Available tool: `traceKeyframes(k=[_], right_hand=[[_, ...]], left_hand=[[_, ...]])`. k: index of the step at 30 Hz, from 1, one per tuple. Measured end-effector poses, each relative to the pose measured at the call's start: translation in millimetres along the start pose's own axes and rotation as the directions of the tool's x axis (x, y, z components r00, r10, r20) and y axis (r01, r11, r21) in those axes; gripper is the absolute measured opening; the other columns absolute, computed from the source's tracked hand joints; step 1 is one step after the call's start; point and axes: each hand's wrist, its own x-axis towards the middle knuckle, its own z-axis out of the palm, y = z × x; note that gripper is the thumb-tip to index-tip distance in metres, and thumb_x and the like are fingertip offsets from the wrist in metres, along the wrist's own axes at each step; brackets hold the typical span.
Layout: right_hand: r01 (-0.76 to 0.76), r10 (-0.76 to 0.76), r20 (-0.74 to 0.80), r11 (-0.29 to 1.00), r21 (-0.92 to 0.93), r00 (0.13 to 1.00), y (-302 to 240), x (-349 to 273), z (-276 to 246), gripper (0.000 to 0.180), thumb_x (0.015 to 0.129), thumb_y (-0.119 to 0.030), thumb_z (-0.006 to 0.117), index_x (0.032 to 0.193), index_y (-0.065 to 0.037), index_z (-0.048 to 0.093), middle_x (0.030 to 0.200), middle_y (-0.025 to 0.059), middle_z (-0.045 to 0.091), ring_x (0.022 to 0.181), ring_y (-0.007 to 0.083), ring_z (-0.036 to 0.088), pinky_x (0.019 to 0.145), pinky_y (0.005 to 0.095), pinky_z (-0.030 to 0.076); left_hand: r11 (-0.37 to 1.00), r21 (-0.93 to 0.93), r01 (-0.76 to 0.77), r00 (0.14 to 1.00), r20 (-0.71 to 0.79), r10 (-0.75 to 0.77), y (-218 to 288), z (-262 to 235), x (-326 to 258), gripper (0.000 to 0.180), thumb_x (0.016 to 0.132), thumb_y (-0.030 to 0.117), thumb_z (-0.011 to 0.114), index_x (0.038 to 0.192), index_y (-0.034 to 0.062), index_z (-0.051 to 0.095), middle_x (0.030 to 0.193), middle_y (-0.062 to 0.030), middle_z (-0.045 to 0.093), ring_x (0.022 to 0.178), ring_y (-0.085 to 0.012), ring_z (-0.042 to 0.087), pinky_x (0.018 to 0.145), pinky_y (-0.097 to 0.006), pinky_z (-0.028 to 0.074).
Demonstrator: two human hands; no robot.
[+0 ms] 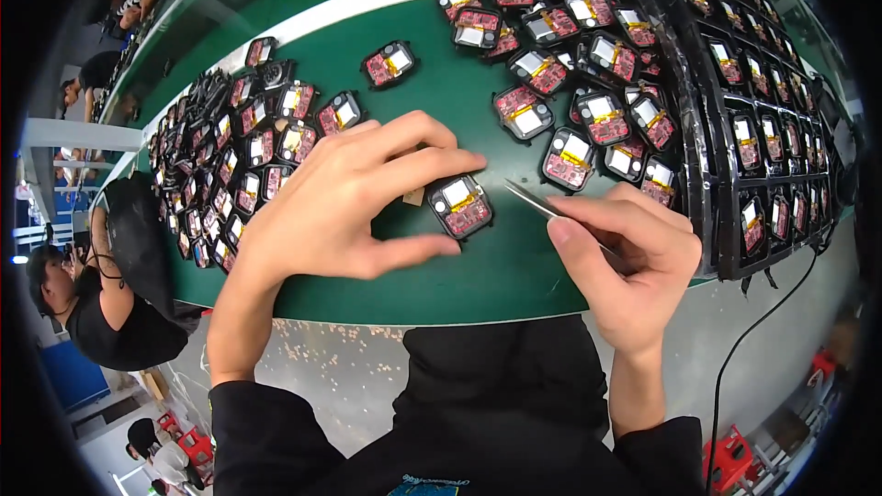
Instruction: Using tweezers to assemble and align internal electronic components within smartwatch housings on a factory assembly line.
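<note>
On the green table in front of me lies a small black square-cased device, with a red circuit board, a silver-white block and yellow tape showing. My left hand is spread around it, index finger by its upper edge and thumb by its lower left corner. I cannot tell whether they touch it. My right hand pinches metal tweezers, whose tips point left toward the device, a little apart from it. A small tan piece lies between my left thumb and index finger.
Similar devices crowd a heap at left and a loose pile at right. One device lies alone farther back. Stacked black trays filled with devices stand at far right. A co-worker sits at left; a black cable hangs at right.
</note>
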Motion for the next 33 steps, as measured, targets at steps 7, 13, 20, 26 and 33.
traceKeyframes(k=[7, 13, 20, 26, 33], right_hand=[[-0.003, 0.005, 0.039, 0.999, -0.055, 0.999, -2, -1, 0, 0.018, 0.083, 0.009, 0.084, 0.100, 0.005, 0.084, 0.069, 0.0004, 0.063, 0.053, 0.0015, 0.047, 0.049, 0.0225, 0.029], [-0.010, 0.012, 0.028, 0.997, -0.071, 1.000, -3, -1, 2, 0.018, 0.081, 0.009, 0.084, 0.099, 0.005, 0.084, 0.067, -0.0002, 0.062, 0.052, 0.0016, 0.046, 0.049, 0.0226, 0.029], [-0.024, 0.031, 0.091, 0.996, -0.083, 0.995, -3, -4, -1, 0.018, 0.085, 0.011, 0.081, 0.103, 0.006, 0.083, 0.073, 0.0027, 0.064, 0.060, 0.0048, 0.051, 0.054, 0.0227, 0.031], [0.028, 0.012, 0.184, 0.977, -0.210, 0.983, -3, 1, 2, 0.016, 0.079, 0.011, 0.078, 0.093, 0.006, 0.082, 0.067, 0.0016, 0.063, 0.054, 0.0045, 0.048, 0.051, 0.0237, 0.029], [0.051, -0.013, 0.157, 0.969, -0.241, 0.988, -1, 0, 9, 0.017, 0.078, 0.011, 0.079, 0.094, 0.005, 0.082, 0.068, 0.0009, 0.062, 0.054, 0.0041, 0.047, 0.050, 0.0237, 0.029]], left_hand=[[0.987, -0.150, 0.055, 0.996, 0.076, -0.044, -7, 1, -4, 0.069, 0.065, 0.020, 0.101, 0.130, 0.0066, 0.079, 0.118, -0.0067, 0.066, 0.095, -0.0242, 0.066, 0.079, -0.037, 0.056], [0.984, -0.170, 0.046, 0.996, 0.082, -0.032, -10, 2, -6, 0.063, 0.065, 0.019, 0.101, 0.124, 0.0073, 0.081, 0.119, -0.0069, 0.066, 0.095, -0.0237, 0.065, 0.081, -0.036, 0.056], [0.978, -0.207, -0.020, 1.000, -0.013, 0.018, -6, 14, -3, 0.056, 0.072, 0.021, 0.101, 0.119, 0.0005, 0.081, 0.102, -0.0078, 0.074, 0.080, -0.0169, 0.063, 0.062, -0.029, 0.048], [0.985, -0.168, 0.033, 0.999, 0.033, -0.027, -7, 14, -4, 0.057, 0.071, 0.025, 0.102, 0.119, 0.0004, 0.082, 0.097, -0.0057, 0.072, 0.074, -0.0134, 0.058, 0.059, -0.028, 0.042], [0.986, -0.165, 0.007, 1.000, 0.016, -0.005, -11, 15, -5, 0.059, 0.070, 0.029, 0.102, 0.118, -0.0006, 0.082, 0.091, -0.0048, 0.070, 0.069, -0.0121, 0.053, 0.058, -0.027, 0.037]])
